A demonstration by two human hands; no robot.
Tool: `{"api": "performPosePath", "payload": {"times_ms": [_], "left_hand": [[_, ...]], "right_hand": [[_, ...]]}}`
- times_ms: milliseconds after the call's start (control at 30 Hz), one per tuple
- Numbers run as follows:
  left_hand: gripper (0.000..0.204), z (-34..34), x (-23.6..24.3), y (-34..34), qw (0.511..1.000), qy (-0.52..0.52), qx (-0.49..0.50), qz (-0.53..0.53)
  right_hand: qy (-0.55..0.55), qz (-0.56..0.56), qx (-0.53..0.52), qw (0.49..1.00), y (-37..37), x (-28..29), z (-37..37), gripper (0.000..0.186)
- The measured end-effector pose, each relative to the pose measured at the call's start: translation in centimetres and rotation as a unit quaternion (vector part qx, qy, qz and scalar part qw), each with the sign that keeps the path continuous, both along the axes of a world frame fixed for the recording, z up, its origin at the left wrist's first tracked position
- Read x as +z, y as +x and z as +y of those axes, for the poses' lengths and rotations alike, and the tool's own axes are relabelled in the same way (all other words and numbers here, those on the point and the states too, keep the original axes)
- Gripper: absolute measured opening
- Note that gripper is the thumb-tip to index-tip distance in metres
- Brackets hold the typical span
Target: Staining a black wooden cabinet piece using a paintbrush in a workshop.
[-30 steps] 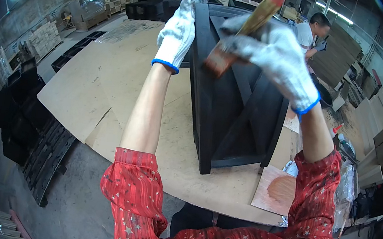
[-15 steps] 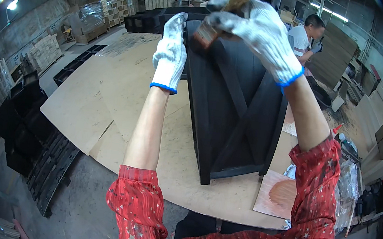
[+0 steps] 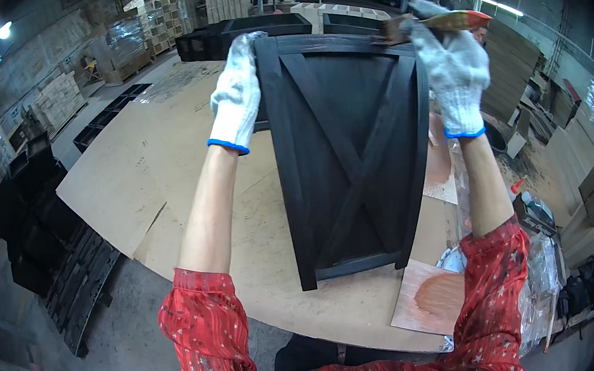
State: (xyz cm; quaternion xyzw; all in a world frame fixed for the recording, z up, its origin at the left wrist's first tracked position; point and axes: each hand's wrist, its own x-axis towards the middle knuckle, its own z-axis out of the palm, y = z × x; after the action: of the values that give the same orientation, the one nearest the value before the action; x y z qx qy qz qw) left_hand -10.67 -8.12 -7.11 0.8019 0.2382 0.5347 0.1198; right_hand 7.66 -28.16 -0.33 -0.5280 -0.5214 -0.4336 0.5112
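A black wooden box (image 3: 331,145) with X-shaped slats on its facing side stands tilted on the table. At its upper left corner, my left hand (image 3: 238,93), in a white knit glove with a blue cuff, is closed on the edge; the fingertips are partly hidden. My right hand (image 3: 453,75), gloved alike, grips a paintbrush (image 3: 457,20) with a worn, reddish handle. The dark bristles lie against the box's top edge near its right corner. Motion blurs the brush a little.
Brown board covers the table (image 3: 147,137). A stained wooden board (image 3: 430,298) lies at its near right, with clear plastic wrap (image 3: 540,289) beyond. More black boxes (image 3: 245,31) sit at the far side. Black slatted pieces (image 3: 81,285) stand on the floor at left.
The brush has swept right along the box's top, from near the left corner to the right one. More of the box's top edge shows, and my left hand appears slightly further left.
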Motion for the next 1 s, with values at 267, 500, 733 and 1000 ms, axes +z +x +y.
{"api": "performPosePath", "payload": {"times_ms": [267,500,733,1000], "left_hand": [[0.045,0.1,0.2,-1.6,0.991,-0.055,-0.125,-0.012],[0.042,0.7,1.1,0.3,0.927,-0.22,-0.271,-0.135],[0.053,0.6,1.8,-0.6,0.924,-0.247,-0.251,-0.15],[0.063,-1.4,2.3,0.1,0.961,-0.217,-0.156,-0.075]], "right_hand": [[-0.119,0.157,0.217,0.956,-6.4,2.2,2.1,0.031],[0.003,0.192,0.239,0.952,1.5,0.8,-1.4,0.03],[-0.067,0.193,0.179,0.963,0.1,0.8,-1.4,0.033],[0.014,0.367,0.134,0.921,5.1,-2.1,-7.8,0.031]]}}
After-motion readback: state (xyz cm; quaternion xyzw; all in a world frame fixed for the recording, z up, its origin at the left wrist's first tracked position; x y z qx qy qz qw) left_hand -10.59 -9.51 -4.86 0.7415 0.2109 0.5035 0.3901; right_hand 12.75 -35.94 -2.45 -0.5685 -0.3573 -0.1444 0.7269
